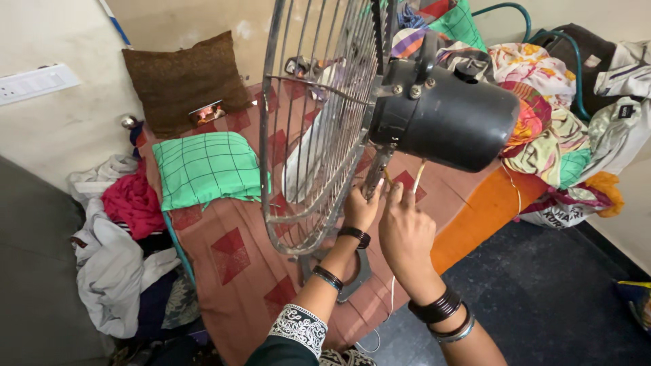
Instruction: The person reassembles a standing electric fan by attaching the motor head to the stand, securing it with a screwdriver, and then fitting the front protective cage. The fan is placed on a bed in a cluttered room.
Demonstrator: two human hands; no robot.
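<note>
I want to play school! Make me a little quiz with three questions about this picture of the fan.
1. True or false: both hands are at the fan's neck, under the black motor.
2. Which colour is the checked cloth on the bed? A red, B green, C blue.
3. Fill in: the wire grille stands in front of the ____ pillow.

Key:
1. True: the left hand and right hand both reach the neck below the motor.
2. B, green.
3. Brown: the brown pillow leans on the wall behind.
</note>
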